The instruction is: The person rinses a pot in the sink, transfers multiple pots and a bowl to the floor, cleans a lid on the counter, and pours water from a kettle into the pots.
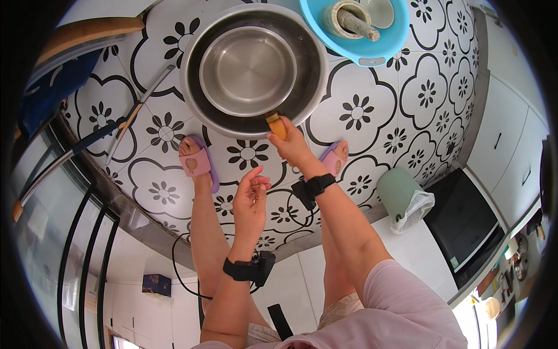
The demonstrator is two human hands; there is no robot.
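My right hand is closed around the wooden handle of a steel ladle or pan; whether it joins the shallow round steel vessel is partly hidden. That vessel sits inside a wide steel basin on the tiled floor. Lower and to the left, my left hand hangs in the air with its fingers loosely curled and nothing in it. Beyond the basin at the upper right, a blue plastic tub holds a stone mortar with its pestle and a white bowl.
My slippered feet stand on patterned tiles before the basin. A mop-like pole lies at the left by a glass door. A green bin with a plastic liner is at the right, near white cabinets. Cables hang from my wrist straps.
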